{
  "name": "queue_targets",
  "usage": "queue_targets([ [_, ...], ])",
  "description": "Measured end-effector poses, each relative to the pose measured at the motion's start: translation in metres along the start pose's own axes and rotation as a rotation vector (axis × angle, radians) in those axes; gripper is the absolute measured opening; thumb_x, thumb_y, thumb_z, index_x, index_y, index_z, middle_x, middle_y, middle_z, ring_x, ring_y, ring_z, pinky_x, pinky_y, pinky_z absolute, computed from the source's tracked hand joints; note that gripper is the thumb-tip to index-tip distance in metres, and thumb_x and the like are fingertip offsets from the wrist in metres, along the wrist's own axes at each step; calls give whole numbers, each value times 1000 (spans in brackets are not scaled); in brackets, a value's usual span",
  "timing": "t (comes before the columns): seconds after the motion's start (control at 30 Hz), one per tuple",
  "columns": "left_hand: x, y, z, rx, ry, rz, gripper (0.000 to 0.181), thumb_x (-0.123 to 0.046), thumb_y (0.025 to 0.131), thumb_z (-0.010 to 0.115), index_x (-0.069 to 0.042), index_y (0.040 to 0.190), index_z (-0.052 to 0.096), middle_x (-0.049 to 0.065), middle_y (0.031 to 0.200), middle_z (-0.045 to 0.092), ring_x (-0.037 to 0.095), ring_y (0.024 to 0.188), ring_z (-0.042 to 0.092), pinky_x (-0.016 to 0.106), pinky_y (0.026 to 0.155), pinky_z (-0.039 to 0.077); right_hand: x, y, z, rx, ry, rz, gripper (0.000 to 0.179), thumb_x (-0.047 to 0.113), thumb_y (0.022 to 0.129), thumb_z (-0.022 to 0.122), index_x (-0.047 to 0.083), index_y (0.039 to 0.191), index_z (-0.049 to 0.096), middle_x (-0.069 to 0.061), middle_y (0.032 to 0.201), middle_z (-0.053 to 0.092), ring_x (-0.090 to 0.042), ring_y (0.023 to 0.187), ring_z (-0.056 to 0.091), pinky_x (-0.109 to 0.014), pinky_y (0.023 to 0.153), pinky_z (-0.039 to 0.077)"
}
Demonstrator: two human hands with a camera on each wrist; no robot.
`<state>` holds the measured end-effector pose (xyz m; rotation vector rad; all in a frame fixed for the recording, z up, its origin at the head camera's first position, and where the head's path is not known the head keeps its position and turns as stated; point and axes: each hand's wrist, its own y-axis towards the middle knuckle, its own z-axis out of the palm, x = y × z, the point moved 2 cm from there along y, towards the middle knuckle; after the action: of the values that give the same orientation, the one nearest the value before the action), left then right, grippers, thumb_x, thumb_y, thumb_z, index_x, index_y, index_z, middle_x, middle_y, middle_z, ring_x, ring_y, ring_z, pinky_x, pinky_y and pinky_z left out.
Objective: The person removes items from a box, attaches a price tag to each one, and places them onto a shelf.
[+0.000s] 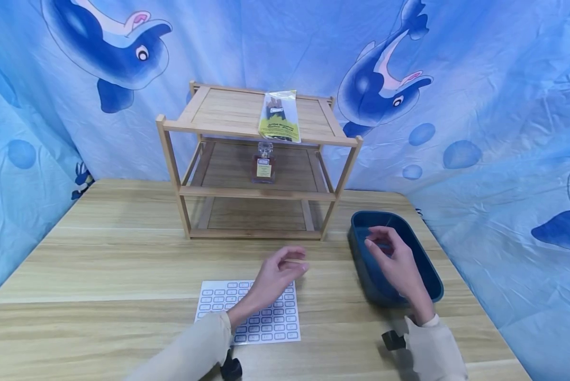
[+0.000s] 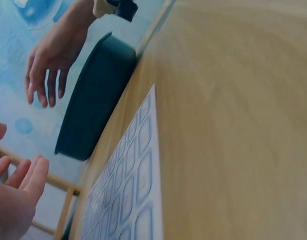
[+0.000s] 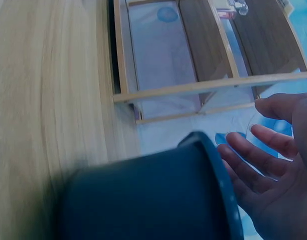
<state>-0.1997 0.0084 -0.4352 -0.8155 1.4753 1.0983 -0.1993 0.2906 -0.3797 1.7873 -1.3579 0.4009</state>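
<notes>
My left hand (image 1: pixel 277 278) hovers over the far right part of a white sheet of blue-framed labels (image 1: pixel 280 324), fingers loosely bent and holding nothing. Above the dark teal bin (image 1: pixel 426 256) at the right is my right hand (image 1: pixel 399 262), also relaxed, with no object in its fingers in the right wrist view. A glass perfume bottle (image 1: pixel 263 168) with a label on its front stands on the middle tier of a wooden rack (image 1: pixel 227 108). On the top tier lies a yellow-and-white packet of artist brushes (image 1: pixel 280 119), its front end over the edge.
The rack stands at the back of the wooden table (image 1: pixel 99 254), with a low bottom tier near the tabletop. Blue curtains (image 1: pixel 275 47) with dolphin pictures hang behind and at both sides. The bin stands near the table's right edge; my hand hides part of its inside.
</notes>
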Motion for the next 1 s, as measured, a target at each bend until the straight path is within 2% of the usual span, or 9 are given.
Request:
queue_targets([
  [0.13, 3, 1, 12, 7, -45, -13, 40, -12, 100, 69, 2, 135, 59, 27, 128, 62, 31, 111, 67, 30, 93, 58, -5, -5, -5, 5, -36, 30, 34, 20, 106, 61, 2, 135, 57, -11, 119, 67, -17, 106, 59, -12, 87, 47],
  [0.27, 5, 1, 24, 21, -100, -36, 42, -10, 100, 69, 6, 137, 56, 24, 125, 64, 32, 110, 68, 35, 92, 59, -12, -9, -12, -3, -69, 47, 34, 19, 106, 62, 0, 134, 57, -12, 118, 67, -15, 105, 59, -9, 86, 46],
  [0.37, 6, 1, 33, 31, -139, -51, 43, -8, 99, 68, 9, 137, 55, 23, 123, 65, 36, 110, 68, 38, 91, 60, -16, -10, -16, -1, -90, 61, 34, 19, 106, 62, -1, 133, 58, -14, 117, 67, -18, 105, 60, -7, 84, 45],
  [0.57, 8, 0, 52, 38, -175, -58, 38, -5, 98, 68, 9, 132, 59, 27, 122, 64, 41, 110, 67, 29, 86, 60, -20, -14, -26, 29, -132, 111, 37, 24, 107, 61, -1, 133, 57, -18, 118, 66, -32, 107, 62, -7, 80, 45],
  [0.73, 8, -2, 67, 38, -204, -68, 38, -5, 97, 68, 11, 131, 59, 27, 121, 65, 45, 112, 65, 25, 85, 59, -26, -17, -33, 17, -169, 112, 33, 19, 106, 62, -4, 129, 58, -19, 113, 66, -32, 100, 61, -13, 75, 48],
  [0.83, 8, -2, 75, 26, -216, -80, 38, -5, 96, 69, 11, 129, 60, 25, 120, 66, 43, 110, 67, 24, 84, 59, -29, -19, -37, 15, -191, 117, 32, 17, 106, 61, -6, 129, 58, -20, 109, 67, -30, 96, 61, -15, 72, 50],
  [1.0, 10, -2, 86, 17, -215, -82, 35, -5, 95, 70, 9, 126, 63, 19, 116, 69, 29, 106, 70, 23, 84, 58, -33, -23, -44, 37, -221, 147, 35, 19, 107, 59, -8, 129, 56, -20, 108, 66, -31, 95, 60, -19, 70, 50],
])
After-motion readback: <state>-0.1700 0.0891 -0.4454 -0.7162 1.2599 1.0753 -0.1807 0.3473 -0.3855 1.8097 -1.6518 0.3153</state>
